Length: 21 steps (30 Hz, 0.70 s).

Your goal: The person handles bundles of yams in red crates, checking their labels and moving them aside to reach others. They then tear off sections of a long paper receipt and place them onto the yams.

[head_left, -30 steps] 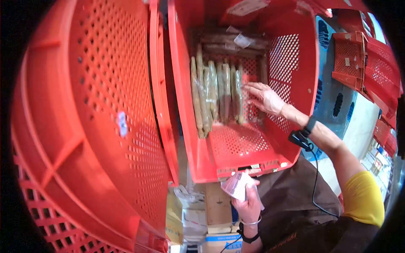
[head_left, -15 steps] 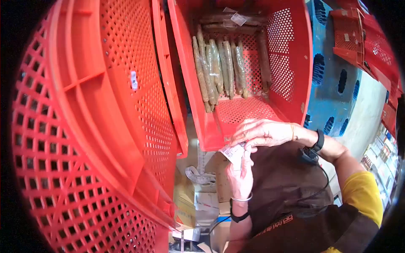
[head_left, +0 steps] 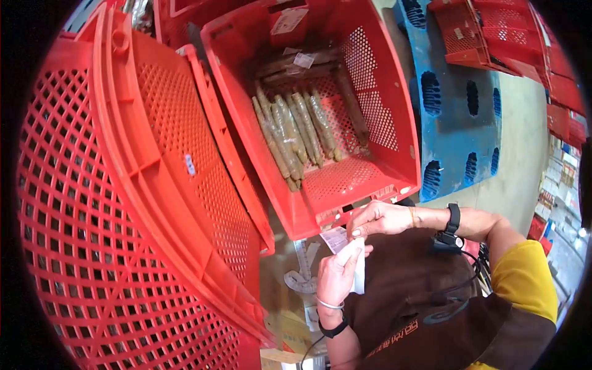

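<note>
My left hand point(head_left: 336, 279), with a white bangle at the wrist, is closed on a folded white paper backing point(head_left: 360, 276). A printed label point(head_left: 334, 238) shows just above it, at the near rim of the red crate. The fingertips of my right hand point(head_left: 381, 219) are pinched together at the label's edge; the exact grip is partly hidden. Inside the red crate point(head_left: 320, 217), just beyond my hands, lie several long brown roots point(head_left: 287, 132) in clear wrap. Some lie side by side, others along the far and right walls.
Stacked red crates point(head_left: 185, 154) rise close on my left. A blue pallet point(head_left: 456, 145) stands to the right of the open crate, with more red crates point(head_left: 487, 31) behind it. Cardboard point(head_left: 299, 336) lies low beside my left arm. A cable point(head_left: 476, 262) hangs by my right wrist.
My view has shifted, and the crate now appears lower and tilted. The white backing has come into sight, folded down in my left hand, while my right fingers have closed into a pinch.
</note>
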Each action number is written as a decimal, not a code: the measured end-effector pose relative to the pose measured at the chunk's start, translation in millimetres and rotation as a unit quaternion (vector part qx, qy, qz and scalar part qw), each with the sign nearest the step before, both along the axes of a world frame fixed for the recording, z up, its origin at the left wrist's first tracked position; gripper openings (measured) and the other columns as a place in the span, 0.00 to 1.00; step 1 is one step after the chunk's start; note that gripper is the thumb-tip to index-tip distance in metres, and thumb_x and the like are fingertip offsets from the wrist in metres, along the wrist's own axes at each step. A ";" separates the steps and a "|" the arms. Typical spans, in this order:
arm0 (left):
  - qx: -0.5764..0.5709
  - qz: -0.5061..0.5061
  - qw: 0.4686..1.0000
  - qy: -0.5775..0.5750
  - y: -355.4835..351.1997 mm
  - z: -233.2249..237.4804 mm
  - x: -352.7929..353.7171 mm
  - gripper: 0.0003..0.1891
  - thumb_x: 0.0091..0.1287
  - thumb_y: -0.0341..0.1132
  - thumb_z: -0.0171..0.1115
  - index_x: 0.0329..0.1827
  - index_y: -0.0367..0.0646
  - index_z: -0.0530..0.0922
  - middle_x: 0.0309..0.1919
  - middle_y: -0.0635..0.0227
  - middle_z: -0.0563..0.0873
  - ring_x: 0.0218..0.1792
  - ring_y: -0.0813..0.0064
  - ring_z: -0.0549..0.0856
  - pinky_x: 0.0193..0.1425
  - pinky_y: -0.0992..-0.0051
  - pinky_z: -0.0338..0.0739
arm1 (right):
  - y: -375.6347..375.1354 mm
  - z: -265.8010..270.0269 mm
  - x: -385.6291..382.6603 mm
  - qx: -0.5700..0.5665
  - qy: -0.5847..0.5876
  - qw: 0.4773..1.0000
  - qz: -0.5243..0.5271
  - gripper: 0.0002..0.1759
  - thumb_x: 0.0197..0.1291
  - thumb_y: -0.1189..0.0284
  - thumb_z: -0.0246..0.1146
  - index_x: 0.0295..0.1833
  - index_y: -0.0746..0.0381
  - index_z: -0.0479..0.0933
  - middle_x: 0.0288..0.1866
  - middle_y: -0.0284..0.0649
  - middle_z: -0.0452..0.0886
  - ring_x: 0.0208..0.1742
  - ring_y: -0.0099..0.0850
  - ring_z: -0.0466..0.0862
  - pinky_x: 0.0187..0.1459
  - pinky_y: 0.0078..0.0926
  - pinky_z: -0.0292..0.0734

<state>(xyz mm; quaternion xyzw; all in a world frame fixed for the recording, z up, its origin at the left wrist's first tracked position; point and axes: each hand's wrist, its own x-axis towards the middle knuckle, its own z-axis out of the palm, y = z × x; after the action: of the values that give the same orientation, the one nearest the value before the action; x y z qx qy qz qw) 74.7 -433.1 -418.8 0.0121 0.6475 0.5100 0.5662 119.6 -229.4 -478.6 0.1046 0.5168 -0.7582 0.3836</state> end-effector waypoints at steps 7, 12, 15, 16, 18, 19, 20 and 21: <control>0.118 0.197 0.948 -0.221 2.8 -39.4 32.9 0.18 0.77 0.33 0.51 0.63 0.31 0.75 0.50 0.54 0.87 0.47 0.67 0.87 0.56 0.69 0.80 | 67.3 -103.7 -33.2 0.165 -0.068 0.935 -0.306 0.19 0.74 0.62 0.54 0.60 0.63 0.78 0.53 0.36 0.83 0.55 0.23 0.79 0.58 0.25 0.74; 0.033 0.195 0.971 -0.137 1.6 -33.8 16.9 0.17 0.77 0.33 0.50 0.62 0.30 0.75 0.42 0.53 0.88 0.41 0.66 0.89 0.50 0.70 0.83 | 15.2 -28.7 -26.0 0.039 0.300 0.950 0.080 0.24 0.67 0.65 0.63 0.66 0.62 0.74 0.67 0.42 0.75 0.70 0.38 0.72 0.66 0.37 0.67; 0.033 0.231 0.962 -0.143 7.3 -33.2 14.6 0.17 0.78 0.36 0.49 0.50 0.30 0.81 0.37 0.57 0.90 0.39 0.71 0.89 0.47 0.73 0.83 | 1.0 -26.7 -12.1 0.096 0.330 0.937 0.064 0.20 0.68 0.66 0.61 0.62 0.61 0.77 0.59 0.45 0.80 0.63 0.43 0.78 0.63 0.41 0.71; 0.033 0.228 0.963 -0.143 7.7 -31.4 13.0 0.17 0.78 0.36 0.49 0.50 0.30 0.81 0.37 0.57 0.90 0.39 0.71 0.89 0.47 0.73 0.83 | 0.1 -28.0 -7.9 0.094 0.321 0.942 0.037 0.18 0.68 0.67 0.60 0.60 0.62 0.78 0.56 0.46 0.82 0.61 0.43 0.79 0.62 0.41 0.73; 0.011 0.142 0.979 -0.145 7.5 -27.6 10.9 0.16 0.76 0.35 0.50 0.52 0.30 0.80 0.36 0.56 0.89 0.38 0.70 0.89 0.46 0.72 0.82 | -1.1 -24.1 -1.6 0.070 0.275 0.959 0.016 0.16 0.69 0.67 0.59 0.57 0.63 0.79 0.53 0.46 0.82 0.58 0.43 0.81 0.60 0.39 0.74; 0.012 0.136 0.978 -0.157 6.8 -26.9 13.1 0.16 0.76 0.35 0.50 0.52 0.29 0.80 0.35 0.56 0.90 0.37 0.71 0.89 0.46 0.72 0.82 | 0.1 -21.2 0.3 0.043 0.231 0.972 0.000 0.15 0.70 0.67 0.58 0.54 0.65 0.80 0.50 0.47 0.83 0.55 0.43 0.82 0.57 0.38 0.76; 0.003 0.113 0.978 -0.177 5.8 -26.2 14.8 0.17 0.76 0.34 0.50 0.55 0.29 0.79 0.36 0.57 0.89 0.38 0.70 0.89 0.48 0.72 0.82 | -0.1 -24.6 6.5 0.038 0.148 0.988 -0.004 0.13 0.71 0.67 0.58 0.49 0.65 0.81 0.45 0.40 0.85 0.49 0.31 0.83 0.53 0.31 0.77; 0.026 0.132 0.967 -0.216 6.2 -26.5 21.1 0.17 0.77 0.35 0.50 0.56 0.30 0.79 0.37 0.58 0.90 0.39 0.72 0.88 0.49 0.72 0.81 | 5.6 -36.9 10.4 -0.011 0.045 0.999 0.013 0.13 0.72 0.67 0.58 0.47 0.65 0.82 0.43 0.36 0.85 0.48 0.26 0.82 0.52 0.29 0.77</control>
<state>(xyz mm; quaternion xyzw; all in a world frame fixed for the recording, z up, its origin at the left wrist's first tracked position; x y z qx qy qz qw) 95.8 -426.9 -445.3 -0.1693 0.4922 0.5873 0.6199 130.0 -223.9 -515.5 0.0599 0.5260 -0.7630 0.3708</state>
